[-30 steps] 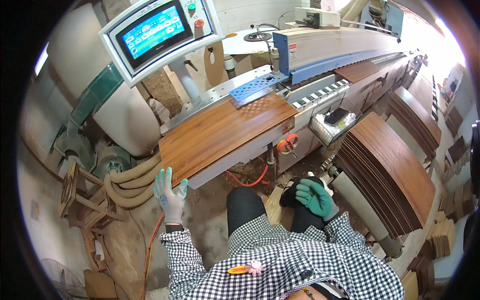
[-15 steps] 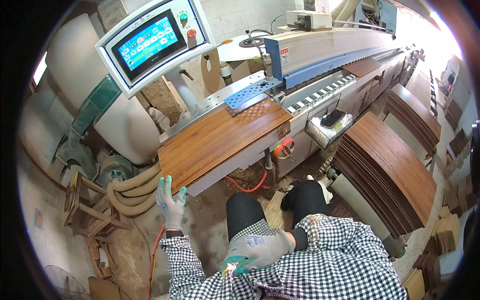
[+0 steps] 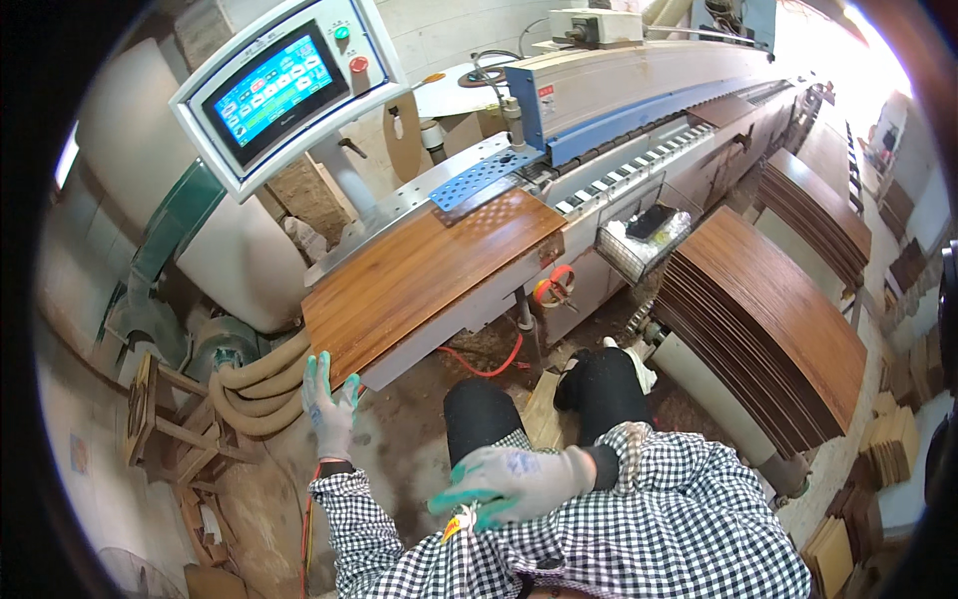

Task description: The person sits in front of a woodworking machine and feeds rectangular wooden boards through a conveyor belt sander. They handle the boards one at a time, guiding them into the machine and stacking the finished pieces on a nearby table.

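Observation:
My left hand (image 3: 331, 409), in a grey glove with green fingertips, is raised with fingers stretched out at the near left end of a brown wood-grain board (image 3: 414, 285), against or very close to its edge. The board lies on the machine's infeed table, its far end by a perforated blue plate (image 3: 467, 192). My right hand (image 3: 511, 484), in the same kind of glove, is over my lap, fingers apart, just above a small yellow clip (image 3: 455, 525) on my checked shirt; whether it touches the clip I cannot tell.
A control panel (image 3: 274, 95) stands upper left above the machine (image 3: 619, 105). A wire basket (image 3: 624, 255) hangs on its front. Stacked boards (image 3: 753, 299) are at right. Hoses (image 3: 249, 409) and a wooden stool (image 3: 160, 409) are at left. A red hose (image 3: 484, 364) runs beneath the table.
My right hand has moved from beside my right knee leftward and down to my shirt front, then lifted slightly with fingers spreading. My left hand stays by the board's end. The view has shifted slightly.

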Available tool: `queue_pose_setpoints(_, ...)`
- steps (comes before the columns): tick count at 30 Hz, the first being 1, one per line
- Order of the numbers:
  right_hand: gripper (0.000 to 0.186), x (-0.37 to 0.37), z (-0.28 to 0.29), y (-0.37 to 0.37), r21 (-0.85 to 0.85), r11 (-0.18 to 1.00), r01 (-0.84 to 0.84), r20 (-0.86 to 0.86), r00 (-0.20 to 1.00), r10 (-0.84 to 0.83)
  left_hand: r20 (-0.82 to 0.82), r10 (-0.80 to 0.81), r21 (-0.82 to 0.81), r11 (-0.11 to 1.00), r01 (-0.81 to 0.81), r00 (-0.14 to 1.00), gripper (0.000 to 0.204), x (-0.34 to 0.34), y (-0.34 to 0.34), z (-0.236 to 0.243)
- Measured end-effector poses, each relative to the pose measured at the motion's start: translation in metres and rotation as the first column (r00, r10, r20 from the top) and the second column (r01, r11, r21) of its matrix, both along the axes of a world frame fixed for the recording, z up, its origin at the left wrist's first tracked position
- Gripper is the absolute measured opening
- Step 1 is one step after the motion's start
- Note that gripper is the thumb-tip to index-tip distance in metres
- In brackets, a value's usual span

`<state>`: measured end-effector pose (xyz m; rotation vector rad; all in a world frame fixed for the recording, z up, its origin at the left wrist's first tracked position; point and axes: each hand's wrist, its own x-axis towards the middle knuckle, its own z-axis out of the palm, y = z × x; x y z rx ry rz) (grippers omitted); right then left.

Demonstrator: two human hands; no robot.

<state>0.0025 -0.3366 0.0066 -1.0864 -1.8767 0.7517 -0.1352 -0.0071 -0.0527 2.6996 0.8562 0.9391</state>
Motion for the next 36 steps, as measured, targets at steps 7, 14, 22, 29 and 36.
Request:
queue_pose_setpoints(7, 0.053, 0.131, 0.003, -0.121, 0.341, 0.312, 0.887, 0.132, 0.283, -0.950, 0.026, -0.097, -0.187, 0.977, 0.100, 0.995, 0.056, -0.005, 0.003, 0.009)
queue_pose_setpoints(14, 0.066, 0.175, -0.037, -0.266, 0.449, -0.471, 0.759, 0.767, -0.598, -0.233, 0.239, -0.147, -0.415, 0.878, 0.237, 0.960, 0.051, -0.001, -0.001, 0.007)
queue_pose_setpoints(22, 0.046, 0.128, -0.044, -0.269, 0.663, -0.297, 0.687, 0.525, -0.710, -0.470, -0.038, -0.061, -0.121, 0.991, 0.056, 0.997, 0.058, 0.006, -0.002, 0.012)
queue_pose_setpoints(29, 0.039, 0.081, -0.074, -0.268, -0.218, -0.190, 0.957, -0.362, -0.260, -0.895, -0.069, -0.043, -0.027, 0.999, 0.041, 0.997, 0.063, 0.051, -0.015, 0.006)
queue_pose_setpoints(36, 0.050, 0.117, -0.106, -0.341, -0.564, -0.159, 0.810, -0.800, -0.584, -0.138, -0.086, -0.003, 0.144, 0.989, 0.016, 0.996, 0.067, 0.112, -0.046, 0.003)
